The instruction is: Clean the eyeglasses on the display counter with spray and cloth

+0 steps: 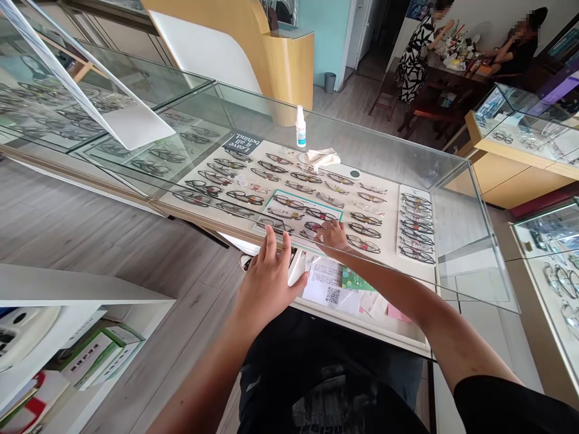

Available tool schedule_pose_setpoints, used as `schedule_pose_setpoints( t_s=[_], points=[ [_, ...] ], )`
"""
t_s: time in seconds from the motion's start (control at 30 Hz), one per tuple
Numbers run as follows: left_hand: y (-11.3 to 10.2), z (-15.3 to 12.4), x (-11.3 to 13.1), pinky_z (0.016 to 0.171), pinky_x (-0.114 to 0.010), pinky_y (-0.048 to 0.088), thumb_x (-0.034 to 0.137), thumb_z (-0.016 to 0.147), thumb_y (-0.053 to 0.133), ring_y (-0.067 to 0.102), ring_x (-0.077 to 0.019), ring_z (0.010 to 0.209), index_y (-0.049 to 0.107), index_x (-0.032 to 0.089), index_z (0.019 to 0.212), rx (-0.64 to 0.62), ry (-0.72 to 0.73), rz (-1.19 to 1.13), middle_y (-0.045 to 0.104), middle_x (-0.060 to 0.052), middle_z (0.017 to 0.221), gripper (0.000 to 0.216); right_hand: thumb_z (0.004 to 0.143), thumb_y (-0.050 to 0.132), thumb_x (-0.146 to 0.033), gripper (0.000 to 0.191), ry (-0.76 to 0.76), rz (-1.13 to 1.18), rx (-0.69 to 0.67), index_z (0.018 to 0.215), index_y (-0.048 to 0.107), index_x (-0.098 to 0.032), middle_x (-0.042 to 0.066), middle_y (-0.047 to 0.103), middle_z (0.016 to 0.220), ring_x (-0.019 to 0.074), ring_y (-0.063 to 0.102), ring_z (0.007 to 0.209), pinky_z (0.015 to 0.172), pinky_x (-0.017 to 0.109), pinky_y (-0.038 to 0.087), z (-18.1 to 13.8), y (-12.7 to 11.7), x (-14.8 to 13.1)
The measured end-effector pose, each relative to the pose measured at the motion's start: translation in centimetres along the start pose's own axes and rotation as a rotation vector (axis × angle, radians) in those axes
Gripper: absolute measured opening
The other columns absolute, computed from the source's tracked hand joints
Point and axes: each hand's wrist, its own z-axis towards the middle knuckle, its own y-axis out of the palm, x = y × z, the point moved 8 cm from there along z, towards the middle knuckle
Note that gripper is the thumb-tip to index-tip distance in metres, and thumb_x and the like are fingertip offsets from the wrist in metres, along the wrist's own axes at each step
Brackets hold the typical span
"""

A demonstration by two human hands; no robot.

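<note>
I stand behind a glass display case (456,181) filled with rows of eyeglass frames (289,181). My left hand (269,274) rests on the near edge of the case, fingers stretched out and flat, holding nothing. My right hand (332,234) reaches inside under the glass and lies over the eyeglasses on a teal-bordered mat (275,196); its fingers are curled over a pair there, and I cannot make out whether they grip it. Below the hands an open drawer (407,334) holds papers, one with a QR code (332,295).
A small spray bottle (301,126) and a folded cloth (321,158) sit on the glass top. More glass cases stand left (67,102) and right (552,241). Two people sit at a table (452,78) at the back right. Shelves with boxes (90,355) are at lower left.
</note>
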Motion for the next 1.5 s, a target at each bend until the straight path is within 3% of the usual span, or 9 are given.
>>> schedule_pose_setpoints(
  t_s=[0.33, 0.53, 0.67, 0.8, 0.9, 1.07, 1.17, 1.3, 1.5],
  points=[
    [0.5, 0.1, -0.5, 0.124, -0.063, 0.058, 0.057, 0.108, 0.065, 0.038, -0.0537, 0.174, 0.033, 0.007, 0.182, 0.012, -0.018, -0.024, 0.017, -0.035, 0.193, 0.095, 0.111, 0.059, -0.026, 0.030, -0.050, -0.048, -0.087, 0.107, 0.088, -0.017, 0.021, 0.077, 0.137, 0.0384, 0.063, 0.133, 0.123, 0.056, 0.040, 1.2, -0.5, -1.1],
    [0.8, 0.3, -0.8, 0.124, -0.064, 0.058, 0.060, 0.108, 0.064, 0.035, -0.0538, 0.176, 0.032, 0.006, 0.183, -0.004, -0.016, -0.032, 0.016, -0.036, 0.192, 0.097, 0.115, 0.053, -0.023, 0.033, -0.054, -0.026, -0.077, 0.114, 0.086, -0.018, 0.018, 0.078, 0.139, 0.0363, 0.061, 0.137, 0.125, 0.054, 0.039, -0.7, -2.5, -2.6],
    [0.7, 0.3, -0.8, 0.123, -0.064, 0.058, 0.062, 0.110, 0.060, 0.036, -0.0532, 0.176, 0.030, 0.006, 0.183, -0.026, 0.003, -0.022, 0.014, -0.037, 0.192, 0.097, 0.116, 0.056, -0.024, 0.030, -0.090, 0.020, -0.092, 0.117, 0.085, -0.019, 0.015, 0.080, 0.138, 0.0345, 0.064, 0.135, 0.121, 0.053, 0.043, -5.2, -4.7, -3.9],
    [0.6, 0.4, -0.8, 0.123, -0.065, 0.058, 0.059, 0.111, 0.059, 0.038, -0.0538, 0.175, 0.029, 0.004, 0.183, -0.024, 0.010, -0.002, 0.013, -0.040, 0.191, 0.096, 0.107, 0.077, -0.025, 0.014, -0.131, 0.118, -0.156, 0.098, 0.087, -0.024, 0.008, 0.085, 0.117, 0.0287, 0.073, 0.122, 0.113, 0.046, 0.050, -11.6, -6.6, -3.7],
    [0.7, 0.5, -0.8, 0.120, -0.066, 0.059, 0.060, 0.110, 0.059, 0.040, -0.0556, 0.173, 0.029, 0.002, 0.182, -0.033, 0.009, 0.003, 0.013, -0.042, 0.190, 0.097, 0.099, 0.087, -0.023, 0.010, -0.156, 0.346, -0.248, 0.090, 0.087, -0.027, 0.005, 0.085, 0.109, 0.0286, 0.077, 0.115, 0.106, 0.046, 0.055, -16.5, -8.5, -3.0],
    [1.0, 0.8, -1.2, 0.119, -0.068, 0.059, 0.065, 0.110, 0.057, 0.037, -0.0559, 0.174, 0.028, 0.004, 0.184, -0.051, -0.008, -0.006, 0.012, -0.040, 0.191, 0.100, 0.104, 0.082, -0.028, 0.010, -0.221, 0.563, -0.261, 0.096, 0.087, -0.031, 0.005, 0.084, 0.113, 0.0243, 0.080, 0.108, 0.095, 0.040, 0.062, -21.6, -16.2, -2.1],
    [1.3, 0.9, -1.4, 0.121, -0.067, 0.058, 0.067, 0.110, 0.053, 0.033, -0.0545, 0.177, 0.023, 0.005, 0.186, -0.081, -0.026, -0.013, 0.008, -0.037, 0.193, 0.102, 0.110, 0.073, -0.033, 0.016, -0.241, 0.512, -0.144, 0.099, 0.085, -0.032, 0.005, 0.083, 0.115, 0.0239, 0.080, 0.106, 0.092, 0.041, 0.062, -20.6, -22.0, -0.6],
    [1.4, 1.1, -1.6, 0.123, -0.067, 0.056, 0.067, 0.112, 0.050, 0.030, -0.0529, 0.178, 0.023, 0.004, 0.186, -0.094, -0.031, -0.010, 0.005, -0.037, 0.193, 0.101, 0.105, 0.071, -0.022, 0.019, -0.192, 0.179, 0.206, 0.093, 0.084, -0.028, 0.007, 0.084, 0.111, 0.0298, 0.076, 0.112, 0.106, 0.050, 0.055, -15.6, -26.7, 3.5],
    [1.2, 1.2, -1.4, 0.121, -0.064, 0.058, 0.063, 0.111, 0.054, 0.034, -0.0531, 0.177, 0.027, 0.003, 0.184, -0.061, -0.026, 0.001, 0.009, -0.039, 0.192, 0.099, 0.102, 0.070, -0.016, 0.020, -0.064, -0.023, 0.187, 0.094, 0.086, -0.023, 0.011, 0.083, 0.125, 0.0345, 0.070, 0.128, 0.109, 0.050, 0.050, -9.5, -23.7, 7.5]
  ],
)
